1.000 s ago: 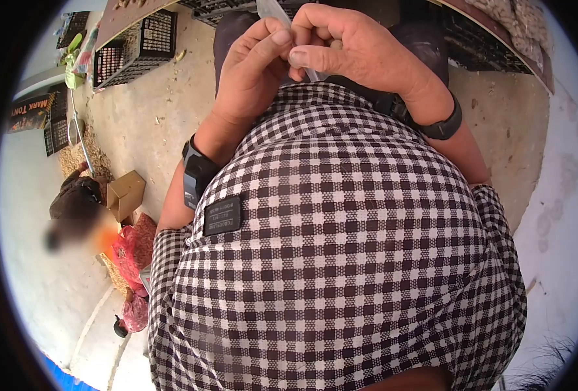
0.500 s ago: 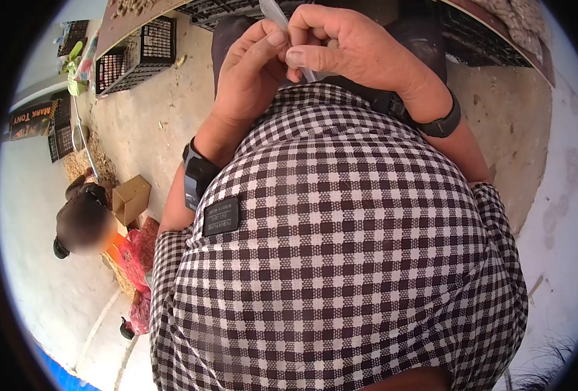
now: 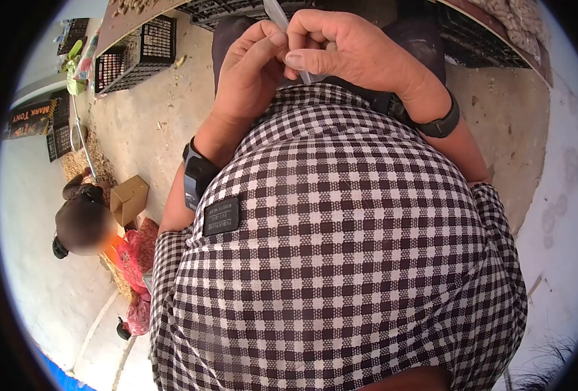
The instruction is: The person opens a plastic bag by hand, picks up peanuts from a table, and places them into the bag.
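Between my hands, at the top of the head view, is a narrow whitish, see-through strip (image 3: pixel 276 13) that looks like plastic. It slants from upper left to lower right, and its lower end shows below my fingers. My left hand (image 3: pixel 248 68) pinches it between thumb and fingers. On the other side, my right hand (image 3: pixel 354 55) is closed with curled fingers and the thumb pressed toward the strip. Something small and pale shows in the curl of those right fingers; I cannot make out what it is.
Tables (image 3: pixel 116 32) bearing piles of pale pieces stand at upper left and upper right. Below them are black plastic crates (image 3: pixel 155 49). On the left a person in red (image 3: pixel 131 257) sits beside a cardboard box (image 3: pixel 130 199) and scattered pale pieces on the floor.
The strip's top end has shifted slightly right and my right hand has moved slightly down. My left hand keeps its pinch. The person on the left has moved a little.
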